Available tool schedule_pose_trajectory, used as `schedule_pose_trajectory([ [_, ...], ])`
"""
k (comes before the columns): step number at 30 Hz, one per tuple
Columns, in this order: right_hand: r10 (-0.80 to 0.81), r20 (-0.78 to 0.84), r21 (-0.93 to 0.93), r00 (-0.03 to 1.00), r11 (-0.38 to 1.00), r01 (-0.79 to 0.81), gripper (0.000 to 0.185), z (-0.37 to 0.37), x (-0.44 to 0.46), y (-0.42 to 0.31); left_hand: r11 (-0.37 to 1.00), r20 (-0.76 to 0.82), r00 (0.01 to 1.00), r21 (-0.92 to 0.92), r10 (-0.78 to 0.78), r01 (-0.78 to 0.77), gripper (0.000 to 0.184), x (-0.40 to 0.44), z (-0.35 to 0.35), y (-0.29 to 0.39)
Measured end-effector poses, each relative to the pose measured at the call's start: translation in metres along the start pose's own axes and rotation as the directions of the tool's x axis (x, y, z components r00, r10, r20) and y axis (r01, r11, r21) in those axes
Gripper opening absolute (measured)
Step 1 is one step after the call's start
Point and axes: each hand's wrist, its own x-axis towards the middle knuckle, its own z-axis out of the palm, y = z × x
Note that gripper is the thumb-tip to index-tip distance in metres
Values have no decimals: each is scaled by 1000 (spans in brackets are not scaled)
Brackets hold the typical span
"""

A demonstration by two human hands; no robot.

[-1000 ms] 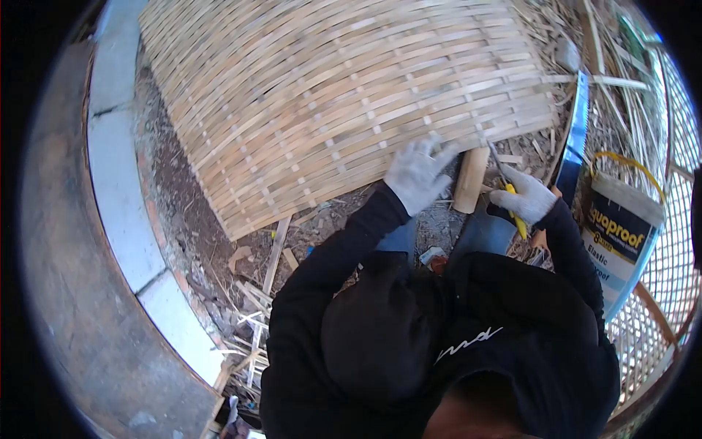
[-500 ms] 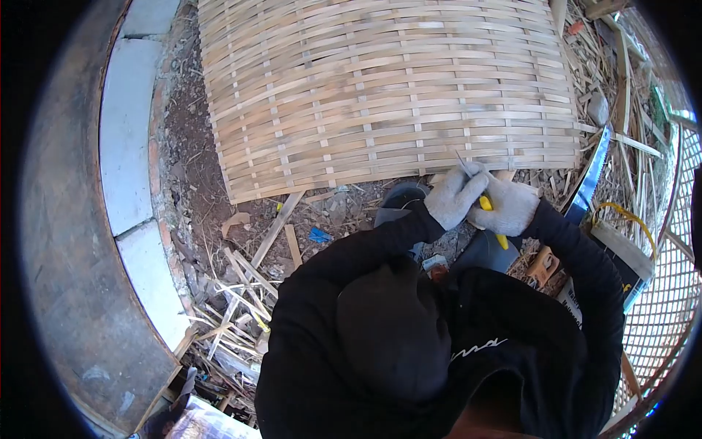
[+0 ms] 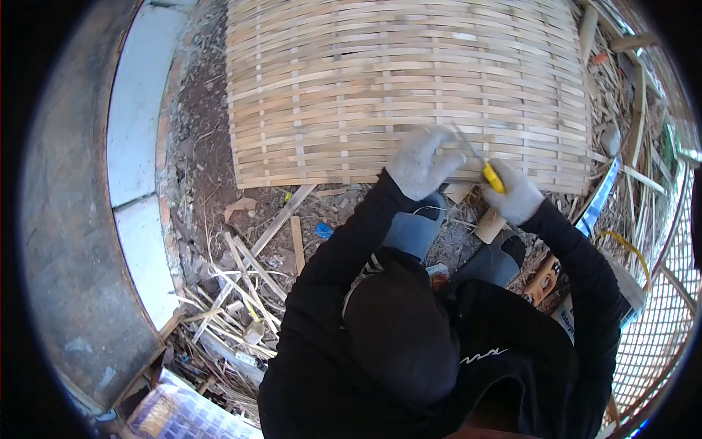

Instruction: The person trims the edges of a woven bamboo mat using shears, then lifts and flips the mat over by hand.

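Note:
A large woven bamboo panel (image 3: pixel 409 80) lies in front of me. My left hand (image 3: pixel 424 162), in a pale glove, is over the panel's near edge, its fingers apart and curved, with nothing visible in it. Gloved too, my right hand (image 3: pixel 514 192) grips a tool with a yellow handle (image 3: pixel 493 178); its thin metal shaft points up and left over the weave. Below the panel's edge, close to my right hand, a short piece of bamboo (image 3: pixel 489 225) rests on the ground.
A handsaw (image 3: pixel 599 199) and a bucket (image 3: pixel 624 285) are at the right, beside a lattice fence (image 3: pixel 658 351). Thin bamboo offcuts (image 3: pixel 245 274) litter the ground at lower left. White blocks (image 3: pixel 142 249) line the left side.
Half a second ago my hands were together at the panel's edge; now they are apart, my left hand further left and up. The view has shifted, and the panel sits further right in it.

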Motion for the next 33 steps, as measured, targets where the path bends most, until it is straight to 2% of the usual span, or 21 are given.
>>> schedule_pose_trajectory([
  [3,4,-22,103,1000,995,-2,44,-8,7,20,965,-314,945,262,88,-3,44,11,-16,-33],
  [4,-30,-28,184,999,982,35,44,-10,8,24,946,-325,944,321,64,47,42,17,-21,-41],
  [6,2,16,134,1000,991,-4,45,-20,9,19,889,-349,937,433,15,147,38,27,-30,-55],
  [9,5,84,130,996,991,-16,45,-26,12,12,836,-299,954,520,-15,176,29,36,-27,-77],
  [10,-3,85,143,996,990,-9,45,-22,13,13,836,-356,934,514,3,193,20,39,-23,-81],
  [16,-15,118,92,993,996,5,48,-5,8,3,877,-417,909,444,22,182,7,36,-24,-93],
  [19,-25,72,41,997,999,22,44,2,1,2,903,-610,789,377,74,207,7,18,-43,-104],
  [20,73,134,65,988,994,-82,46,-2,-2,-6,894,-611,791,337,-31,295,8,3,-56,-107],
  [24,11,142,147,990,989,-32,48,11,-4,32,754,-752,657,400,-56,521,12,-60,-111,-122],
  [26,41,141,204,989,977,-69,47,13,-6,35,702,-844,500,236,-194,672,19,-101,-144,-137],
  [28,40,112,193,993,979,-61,45,12,-9,29,447,-885,435,326,-166,833,24,-142,-172,-152],
  [31,-2,88,222,996,975,-17,45,18,-6,40,258,-867,492,461,-73,849,24,-191,-194,-161],
  [33,-5,95,217,995,976,-16,46,20,-5,44,226,-843,507,466,-179,855,22,-207,-198,-158],
])
